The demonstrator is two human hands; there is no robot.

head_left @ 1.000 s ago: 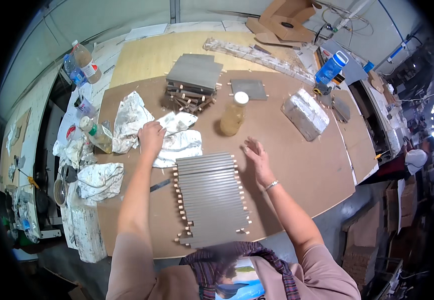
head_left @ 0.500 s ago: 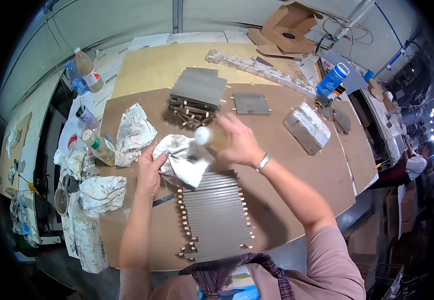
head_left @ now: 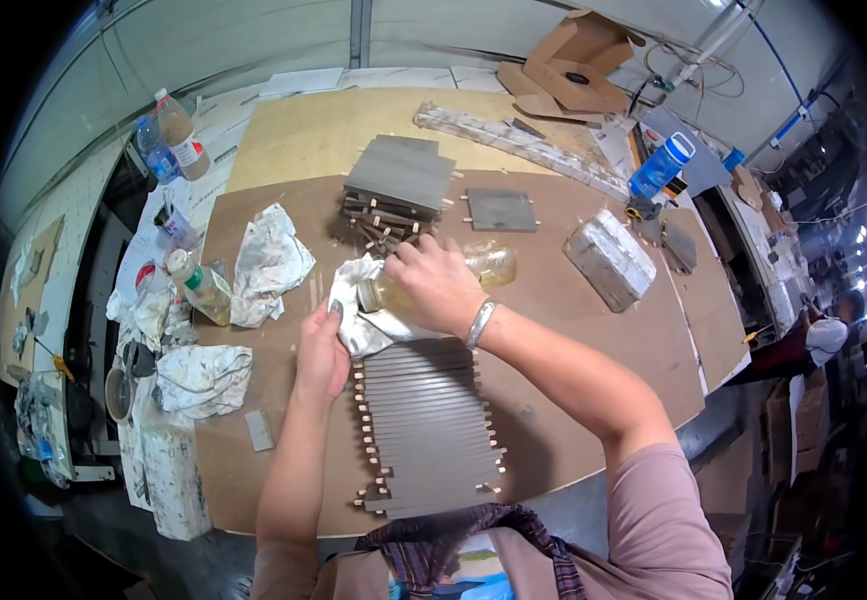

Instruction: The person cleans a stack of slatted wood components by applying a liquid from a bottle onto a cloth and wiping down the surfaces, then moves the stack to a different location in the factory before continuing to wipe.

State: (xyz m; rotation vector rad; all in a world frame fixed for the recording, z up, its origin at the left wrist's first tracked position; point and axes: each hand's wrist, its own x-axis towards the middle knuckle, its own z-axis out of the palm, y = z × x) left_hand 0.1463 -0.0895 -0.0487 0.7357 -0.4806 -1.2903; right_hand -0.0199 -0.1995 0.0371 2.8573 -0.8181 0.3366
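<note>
My left hand (head_left: 323,352) grips a stained white cloth (head_left: 362,335), bunched up above the near stack. In my right hand (head_left: 440,287) is a clear bottle (head_left: 494,262) of yellowish liquid, its fingers wrapped over the middle. The bottle lies nearly level, its mouth end against the cloth and its base pointing right. Whether liquid is coming out cannot be made out. Below both hands, a row of overlapping grey slats (head_left: 429,430) with pale wooden pegs along both sides runs toward me. Beyond my hands stands a pile of grey plates (head_left: 399,172) with similar pegs.
A single grey plate (head_left: 502,209) lies behind the bottle. To the right sits a whitish block (head_left: 611,259). Crumpled cloths (head_left: 206,381) and a green-necked bottle (head_left: 202,287) are at left. A long stained bar (head_left: 524,148) and a blue bottle (head_left: 663,166) lie farther back.
My right hand has tipped and lowered the bottle leftward, bringing its mouth to the cloth. My left hand has shifted slightly right and down with the cloth.
</note>
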